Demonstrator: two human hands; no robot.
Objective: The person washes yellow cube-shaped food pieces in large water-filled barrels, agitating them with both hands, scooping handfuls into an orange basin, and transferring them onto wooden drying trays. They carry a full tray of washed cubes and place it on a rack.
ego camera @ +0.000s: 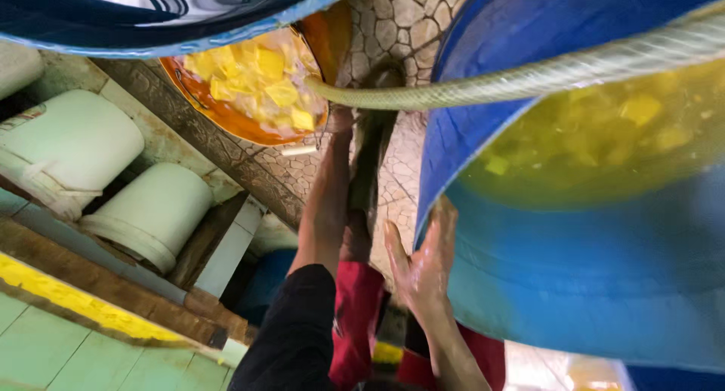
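I see my left arm in a black sleeve [291, 338] that ends near the elbow, leaving the forearm bare up to the left hand [337, 123], which looks narrow and far off at this angle. My right hand [423, 266] is bare and glistens wet, fingers long, the forearm below it uncovered with no sleeve showing. Between the arms I see red cloth [355, 315] on my lower body, creased, with a small yellow patch [387, 353] beside it.
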